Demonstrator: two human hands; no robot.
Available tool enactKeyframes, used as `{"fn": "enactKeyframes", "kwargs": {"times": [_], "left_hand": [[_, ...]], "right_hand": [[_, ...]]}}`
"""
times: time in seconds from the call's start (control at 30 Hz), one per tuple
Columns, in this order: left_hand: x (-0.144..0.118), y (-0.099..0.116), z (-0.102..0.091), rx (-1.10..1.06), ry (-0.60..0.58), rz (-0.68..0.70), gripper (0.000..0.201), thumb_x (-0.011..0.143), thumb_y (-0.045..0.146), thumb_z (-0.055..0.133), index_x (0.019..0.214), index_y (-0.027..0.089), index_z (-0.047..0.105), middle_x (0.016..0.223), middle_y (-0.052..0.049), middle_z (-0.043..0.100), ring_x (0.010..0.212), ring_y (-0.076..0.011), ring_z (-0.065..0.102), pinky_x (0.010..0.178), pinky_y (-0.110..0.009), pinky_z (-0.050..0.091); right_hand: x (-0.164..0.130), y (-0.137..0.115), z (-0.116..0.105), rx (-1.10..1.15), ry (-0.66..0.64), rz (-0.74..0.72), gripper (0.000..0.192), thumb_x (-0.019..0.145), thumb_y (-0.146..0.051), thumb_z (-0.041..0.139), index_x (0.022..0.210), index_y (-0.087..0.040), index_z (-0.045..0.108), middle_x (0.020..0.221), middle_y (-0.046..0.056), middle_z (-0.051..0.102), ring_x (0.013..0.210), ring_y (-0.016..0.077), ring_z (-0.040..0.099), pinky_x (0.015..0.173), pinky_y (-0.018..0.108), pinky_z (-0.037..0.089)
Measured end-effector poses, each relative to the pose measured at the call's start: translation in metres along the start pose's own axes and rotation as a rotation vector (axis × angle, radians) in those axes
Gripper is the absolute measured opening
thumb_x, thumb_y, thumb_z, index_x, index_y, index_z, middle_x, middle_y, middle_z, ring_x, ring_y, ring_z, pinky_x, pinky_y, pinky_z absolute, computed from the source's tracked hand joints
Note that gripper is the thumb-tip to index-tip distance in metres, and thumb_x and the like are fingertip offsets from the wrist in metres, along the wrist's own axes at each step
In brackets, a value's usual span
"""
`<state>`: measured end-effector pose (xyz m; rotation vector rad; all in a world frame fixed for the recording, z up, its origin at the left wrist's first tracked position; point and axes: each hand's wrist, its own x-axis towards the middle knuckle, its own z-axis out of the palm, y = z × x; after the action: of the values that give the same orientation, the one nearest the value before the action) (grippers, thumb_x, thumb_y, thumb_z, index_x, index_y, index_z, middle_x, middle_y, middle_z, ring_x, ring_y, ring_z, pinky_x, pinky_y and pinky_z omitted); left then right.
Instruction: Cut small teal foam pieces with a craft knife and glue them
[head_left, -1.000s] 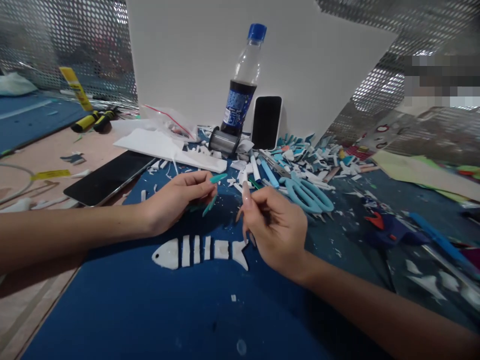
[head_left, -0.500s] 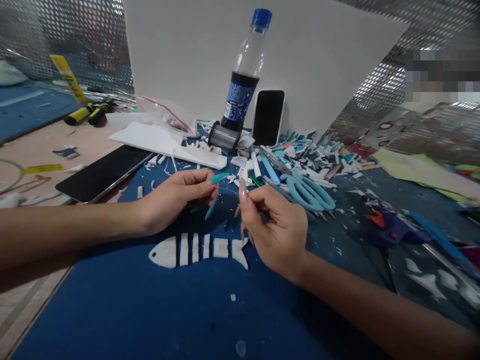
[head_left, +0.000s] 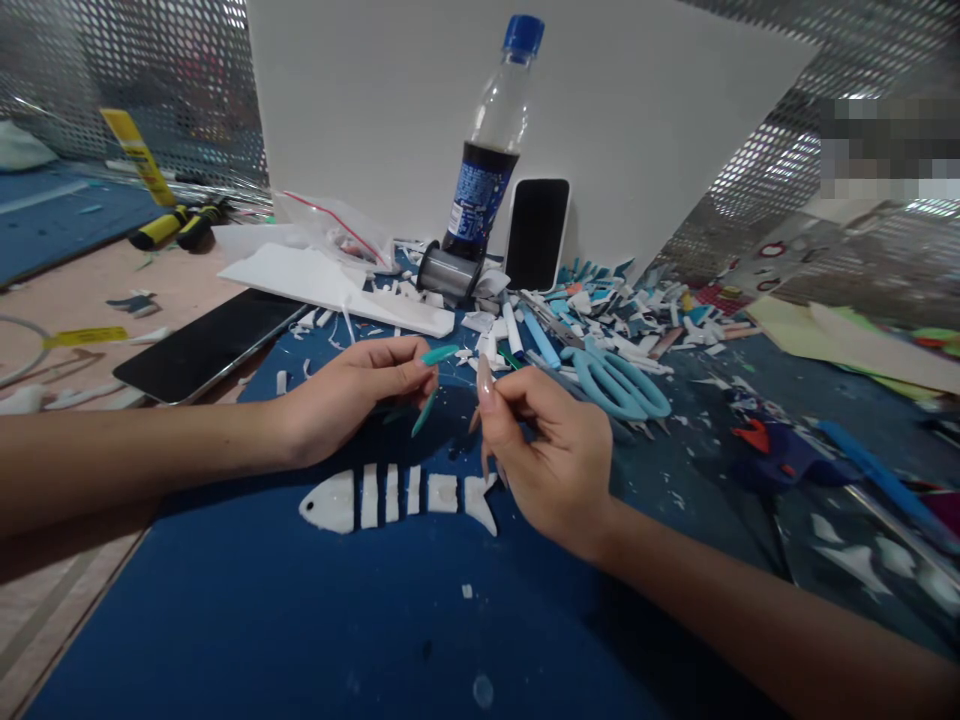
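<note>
Little has moved since the earlier frame: both hands stay just above the fish (head_left: 397, 497), a flat white foam cutout in slices on the blue mat (head_left: 300, 620). The left hand (head_left: 352, 395) pinches something small and dark; the right hand (head_left: 551, 455) is curled narrow, contents unclear. Assembly seems underway; placing needs fine alignment.

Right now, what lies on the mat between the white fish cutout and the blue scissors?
In the head view, the right hand lies between the white fish cutout and the blue scissors, over the blue mat.
</note>
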<state>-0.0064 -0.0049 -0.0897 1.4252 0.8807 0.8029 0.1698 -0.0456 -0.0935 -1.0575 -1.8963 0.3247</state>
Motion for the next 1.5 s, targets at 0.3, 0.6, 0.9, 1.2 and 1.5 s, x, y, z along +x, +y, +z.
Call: {"fn": "enactKeyframes", "kwargs": {"times": [0.3, 0.6, 0.9, 1.2, 1.5], "left_hand": [[0.0004, -0.0007, 0.0002, -0.022, 0.006, -0.018, 0.022, 0.083, 0.028, 0.047, 0.064, 0.017, 0.046, 0.062, 0.002, 0.046, 0.052, -0.0078, 0.042, 0.048, -0.021, 0.035], [0.0008, -0.0009, 0.0002, -0.198, -0.033, -0.066, 0.022, 0.084, 0.025, 0.052, 0.065, 0.014, 0.048, 0.062, 0.003, 0.047, 0.055, -0.0051, 0.041, 0.051, -0.015, 0.033], [0.0002, -0.0033, -0.0011, -0.225, -0.049, -0.061, 0.023, 0.086, 0.024, 0.052, 0.066, 0.014, 0.049, 0.061, 0.004, 0.047, 0.054, -0.0040, 0.040, 0.051, -0.014, 0.032], [0.0012, -0.0027, -0.0001, -0.219, -0.043, -0.058, 0.023, 0.086, 0.023, 0.051, 0.065, 0.014, 0.049, 0.060, 0.004, 0.048, 0.054, -0.0044, 0.040, 0.050, -0.015, 0.032], [0.0009, -0.0025, -0.0006, -0.189, -0.033, -0.064, 0.023, 0.085, 0.025, 0.052, 0.065, 0.014, 0.049, 0.061, 0.003, 0.047, 0.056, -0.0053, 0.040, 0.053, -0.016, 0.031]], "right_hand": [[0.0006, 0.0004, 0.0007, 0.025, 0.008, 0.011, 0.025, 0.090, -0.018, 0.046, 0.066, -0.021, 0.045, 0.048, -0.006, 0.047, 0.039, 0.0069, 0.045, 0.042, 0.022, 0.036], [0.0007, 0.0046, 0.0011, 0.028, 0.030, -0.086, 0.024, 0.088, -0.015, 0.048, 0.065, -0.019, 0.046, 0.046, -0.007, 0.045, 0.036, 0.0045, 0.043, 0.038, 0.019, 0.033], [0.0015, 0.0037, 0.0020, 0.038, 0.030, -0.072, 0.024, 0.089, -0.015, 0.047, 0.065, -0.018, 0.047, 0.047, -0.006, 0.046, 0.037, 0.0041, 0.044, 0.039, 0.018, 0.034], [0.0009, 0.0059, 0.0020, 0.020, 0.027, -0.069, 0.025, 0.089, -0.016, 0.048, 0.065, -0.018, 0.047, 0.047, -0.007, 0.045, 0.038, 0.0041, 0.044, 0.040, 0.018, 0.035], [0.0010, 0.0047, 0.0014, 0.038, -0.022, -0.096, 0.025, 0.089, -0.013, 0.046, 0.065, -0.018, 0.045, 0.047, -0.006, 0.045, 0.038, 0.0035, 0.042, 0.041, 0.017, 0.034]]}}
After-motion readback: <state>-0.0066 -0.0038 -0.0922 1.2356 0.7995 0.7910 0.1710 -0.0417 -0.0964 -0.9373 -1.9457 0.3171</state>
